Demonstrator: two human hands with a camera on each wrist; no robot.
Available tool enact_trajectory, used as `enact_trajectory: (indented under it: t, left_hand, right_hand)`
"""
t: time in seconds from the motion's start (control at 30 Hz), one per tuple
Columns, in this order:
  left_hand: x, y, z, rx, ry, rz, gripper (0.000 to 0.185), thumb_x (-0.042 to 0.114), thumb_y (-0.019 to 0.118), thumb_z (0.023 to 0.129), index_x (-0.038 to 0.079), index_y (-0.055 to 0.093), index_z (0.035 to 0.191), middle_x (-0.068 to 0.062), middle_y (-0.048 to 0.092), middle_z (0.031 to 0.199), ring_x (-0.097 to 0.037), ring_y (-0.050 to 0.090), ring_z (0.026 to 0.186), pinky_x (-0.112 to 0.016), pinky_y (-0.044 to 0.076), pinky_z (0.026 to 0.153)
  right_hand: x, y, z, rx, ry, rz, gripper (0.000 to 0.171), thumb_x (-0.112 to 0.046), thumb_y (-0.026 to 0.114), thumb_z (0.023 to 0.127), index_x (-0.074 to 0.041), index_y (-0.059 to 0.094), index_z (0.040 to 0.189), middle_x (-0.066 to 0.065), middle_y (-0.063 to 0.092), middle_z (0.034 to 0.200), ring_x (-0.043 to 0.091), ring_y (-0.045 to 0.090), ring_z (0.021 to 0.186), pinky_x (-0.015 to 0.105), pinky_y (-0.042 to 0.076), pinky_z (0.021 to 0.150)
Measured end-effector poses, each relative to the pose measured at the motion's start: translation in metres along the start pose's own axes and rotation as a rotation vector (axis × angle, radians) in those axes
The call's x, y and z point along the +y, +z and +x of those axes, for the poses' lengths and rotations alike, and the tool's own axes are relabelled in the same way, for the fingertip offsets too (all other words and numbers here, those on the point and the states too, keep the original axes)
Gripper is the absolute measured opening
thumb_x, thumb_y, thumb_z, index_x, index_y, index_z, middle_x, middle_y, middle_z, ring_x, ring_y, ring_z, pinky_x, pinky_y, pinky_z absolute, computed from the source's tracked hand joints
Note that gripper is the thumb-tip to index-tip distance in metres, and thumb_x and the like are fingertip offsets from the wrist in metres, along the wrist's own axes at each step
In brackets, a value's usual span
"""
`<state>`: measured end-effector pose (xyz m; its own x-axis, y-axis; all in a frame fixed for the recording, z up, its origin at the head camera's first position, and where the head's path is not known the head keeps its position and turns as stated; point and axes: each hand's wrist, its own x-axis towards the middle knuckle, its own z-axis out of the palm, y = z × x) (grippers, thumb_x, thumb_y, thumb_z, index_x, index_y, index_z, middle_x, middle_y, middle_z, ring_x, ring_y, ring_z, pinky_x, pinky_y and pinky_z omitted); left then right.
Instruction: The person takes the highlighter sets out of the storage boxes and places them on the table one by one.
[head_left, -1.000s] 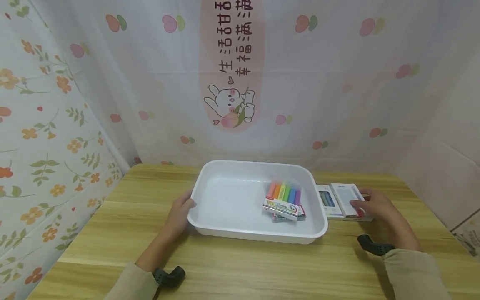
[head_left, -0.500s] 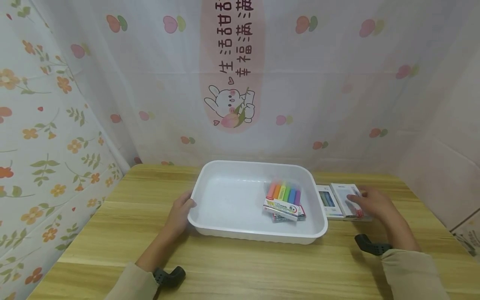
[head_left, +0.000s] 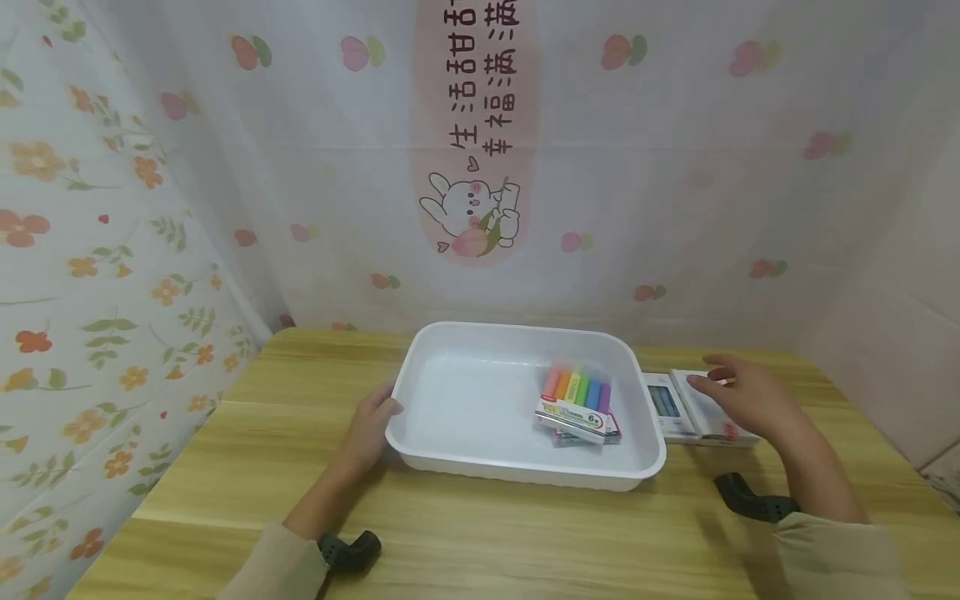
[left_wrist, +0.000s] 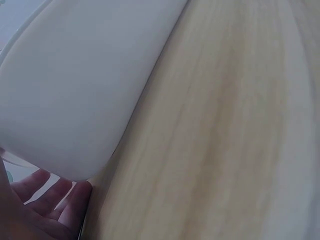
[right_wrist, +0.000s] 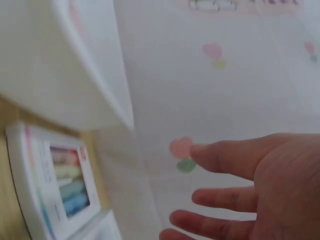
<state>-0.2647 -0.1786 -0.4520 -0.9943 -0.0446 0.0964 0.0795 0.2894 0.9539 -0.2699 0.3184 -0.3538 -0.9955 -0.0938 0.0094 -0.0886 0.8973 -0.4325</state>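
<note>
A white plastic tray (head_left: 450,367) sits in the middle of the wooden bench (head_left: 480,533), its high rim standing between the two hands. Inside it, toward its right wall, lies a pack of coloured markers (head_left: 577,402) resting at a slight angle on another flat pack beneath it. A flowered and fruit-printed cloth (head_left: 675,167) hangs behind and at both sides of the bench.

Just right of the tray, on the bench, lie two white flat boxes side by side. The nearer-to-tray box (head_left: 663,405) has a clear window showing pastel sticks in a row; the right wrist view shows them as pink, yellow, green and blue. The outer box (head_left: 712,412) is partly covered by the right hand (head_left: 742,398), which hovers over it with fingers (right_wrist: 220,196) spread and relaxed, gripping nothing; whether they touch the box I cannot tell.

The left hand (head_left: 367,429) rests against the tray's left wall, fingers loosely laid along the rim and underside, not clenched.

The marker pack carries a "6" on its white band; smaller print is too small to read. The cloth bears a rabbit drawing and Chinese characters, "生活甜" and "幸福满满", cut off at the top.
</note>
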Motion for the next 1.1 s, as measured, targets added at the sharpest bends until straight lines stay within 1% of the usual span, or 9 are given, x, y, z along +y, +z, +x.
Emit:
enact_trajectory:
  t: [0.13, 0.33, 0.5, 0.63, 0.83, 0.87, 0.97, 1.1]
  left_hand:
    - [-0.001, 0.002, 0.001, 0.008, -0.002, -0.008, 0.053, 0.01, 0.045, 0.092, -0.004, 0.051, 0.143, -0.028, 0.059, 0.14, -0.038, 0.067, 0.116, -0.029, 0.054, 0.091]
    - [-0.001, 0.004, -0.001, 0.009, 0.0, -0.019, 0.052, 0.011, 0.045, 0.093, -0.003, 0.054, 0.142, -0.028, 0.061, 0.137, -0.038, 0.068, 0.113, -0.036, 0.057, 0.092]
    - [0.001, 0.004, -0.002, 0.007, 0.012, -0.026, 0.051, 0.011, 0.045, 0.093, -0.003, 0.054, 0.141, -0.028, 0.061, 0.137, -0.038, 0.067, 0.113, -0.04, 0.057, 0.094]
    - [0.001, 0.003, -0.002, 0.006, 0.008, -0.019, 0.052, 0.012, 0.045, 0.093, -0.003, 0.053, 0.142, -0.028, 0.059, 0.139, -0.041, 0.066, 0.116, -0.045, 0.056, 0.097]
    - [0.0, 0.003, -0.001, 0.007, -0.007, 0.016, 0.054, 0.014, 0.045, 0.094, -0.002, 0.05, 0.145, -0.027, 0.054, 0.146, -0.043, 0.06, 0.127, -0.052, 0.05, 0.106]
    - [0.0, 0.003, -0.001, 0.005, -0.009, 0.016, 0.054, 0.014, 0.045, 0.094, -0.002, 0.05, 0.145, -0.026, 0.053, 0.147, -0.043, 0.059, 0.128, -0.053, 0.049, 0.106]
    - [-0.001, 0.001, -0.001, -0.005, -0.007, 0.009, 0.054, 0.013, 0.044, 0.095, -0.002, 0.048, 0.146, -0.026, 0.052, 0.149, -0.043, 0.059, 0.129, -0.052, 0.05, 0.106]
    - [0.0, -0.001, -0.002, -0.01, 0.004, -0.005, 0.054, 0.012, 0.044, 0.094, -0.003, 0.048, 0.146, -0.027, 0.054, 0.146, -0.042, 0.061, 0.124, -0.048, 0.053, 0.103]
  right_hand:
    - [-0.015, -0.002, -0.006, 0.021, -0.033, 0.035, 0.072, -0.047, 0.053, 0.102, 0.009, 0.04, 0.147, 0.039, 0.054, 0.136, 0.059, 0.054, 0.121, 0.065, 0.054, 0.085]
    - [-0.036, -0.004, -0.012, 0.025, -0.052, 0.081, 0.069, -0.045, 0.055, 0.101, 0.003, 0.041, 0.149, 0.035, 0.055, 0.139, 0.057, 0.055, 0.121, 0.066, 0.054, 0.085]
    - [-0.054, -0.003, -0.014, 0.021, -0.079, 0.123, 0.066, -0.043, 0.055, 0.102, 0.0, 0.043, 0.149, 0.033, 0.055, 0.139, 0.055, 0.057, 0.121, 0.066, 0.054, 0.085]
    - [-0.068, -0.002, -0.014, 0.017, -0.092, 0.147, 0.065, -0.044, 0.054, 0.102, 0.0, 0.043, 0.15, 0.033, 0.055, 0.138, 0.054, 0.057, 0.121, 0.063, 0.056, 0.086]
    - [-0.095, -0.002, -0.011, 0.015, -0.088, 0.17, 0.07, -0.051, 0.052, 0.101, -0.004, 0.042, 0.152, 0.03, 0.055, 0.14, 0.05, 0.057, 0.123, 0.06, 0.057, 0.088]
    - [-0.099, -0.001, -0.01, 0.02, -0.085, 0.186, 0.071, -0.052, 0.052, 0.1, -0.005, 0.042, 0.152, 0.029, 0.055, 0.141, 0.049, 0.057, 0.123, 0.058, 0.057, 0.089]
    - [-0.108, 0.007, -0.007, 0.033, -0.094, 0.268, 0.068, -0.049, 0.054, 0.1, -0.006, 0.042, 0.152, 0.027, 0.055, 0.141, 0.046, 0.059, 0.123, 0.052, 0.059, 0.09]
    - [-0.114, 0.02, 0.001, 0.02, -0.09, 0.358, 0.065, -0.045, 0.056, 0.1, -0.005, 0.044, 0.15, 0.027, 0.054, 0.143, 0.044, 0.06, 0.122, 0.046, 0.06, 0.089]
